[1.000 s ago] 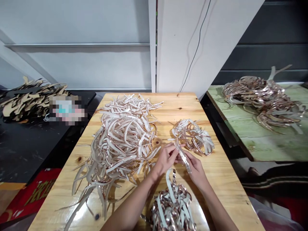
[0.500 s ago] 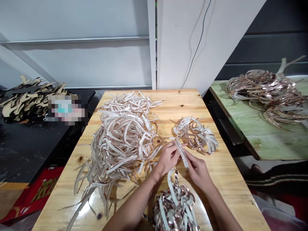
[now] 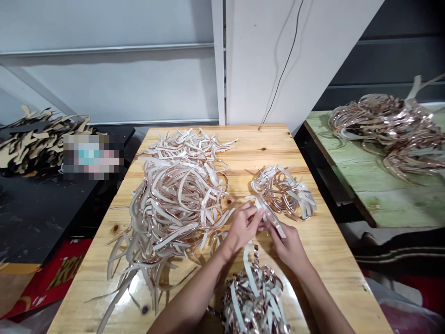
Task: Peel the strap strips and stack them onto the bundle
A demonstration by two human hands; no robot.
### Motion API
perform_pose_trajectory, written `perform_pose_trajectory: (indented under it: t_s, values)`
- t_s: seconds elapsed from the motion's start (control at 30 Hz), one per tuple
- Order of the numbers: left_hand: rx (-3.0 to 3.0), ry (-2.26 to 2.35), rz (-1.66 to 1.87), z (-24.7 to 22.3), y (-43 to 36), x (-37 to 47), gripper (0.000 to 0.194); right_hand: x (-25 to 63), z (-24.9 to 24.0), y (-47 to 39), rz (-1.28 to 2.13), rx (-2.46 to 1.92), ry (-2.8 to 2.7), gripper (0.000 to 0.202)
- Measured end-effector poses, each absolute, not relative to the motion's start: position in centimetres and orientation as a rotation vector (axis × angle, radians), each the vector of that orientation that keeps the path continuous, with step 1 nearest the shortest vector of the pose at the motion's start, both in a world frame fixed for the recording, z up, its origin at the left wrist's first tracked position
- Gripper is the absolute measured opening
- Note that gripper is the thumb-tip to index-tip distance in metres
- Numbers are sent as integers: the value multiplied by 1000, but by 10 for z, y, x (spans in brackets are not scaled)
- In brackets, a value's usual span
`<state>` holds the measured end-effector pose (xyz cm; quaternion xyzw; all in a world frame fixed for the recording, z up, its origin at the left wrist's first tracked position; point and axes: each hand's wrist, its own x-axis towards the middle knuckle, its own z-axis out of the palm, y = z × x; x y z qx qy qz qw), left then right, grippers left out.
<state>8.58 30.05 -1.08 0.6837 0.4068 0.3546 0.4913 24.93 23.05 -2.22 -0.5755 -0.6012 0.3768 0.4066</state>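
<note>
Over the wooden table [image 3: 333, 260], my left hand [image 3: 242, 226] pinches the upper part of a folded pale strip [image 3: 271, 216] with a rose-gold side. My right hand [image 3: 287, 243] grips the same strip near its lower end, its fingertips partly hidden behind it. Just beyond the hands lies a small loose ring of similar strips [image 3: 281, 191]. To their left spreads a large tangled heap of white and rose-gold strips [image 3: 177, 199]. Close to me, between my forearms, sits a bunch of curled shiny strips [image 3: 253, 299].
A black table [image 3: 38, 208] at the left carries a pile of black and tan pieces [image 3: 41, 141]. On a green-topped table [image 3: 385, 199] at the right lies another heap of rose-gold strips [image 3: 392, 127]. A dark cable [image 3: 288, 55] hangs down the wall behind.
The strip between my hands has tilted and shifted slightly right. My left thumb now presses on its face. The whole view has moved a little.
</note>
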Motion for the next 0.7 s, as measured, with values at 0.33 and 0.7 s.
perform_pose_trajectory:
  t_s: [0.33, 0.7]
  values:
    - [1729, 913, 803, -10, 300, 84, 47, 244, -13, 237, 1145, -1342, -1249, 42]
    - [1692, 957, 859, -12, 300, 86, 53, 247, -20, 234, 1160, -1323, -1284, 45]
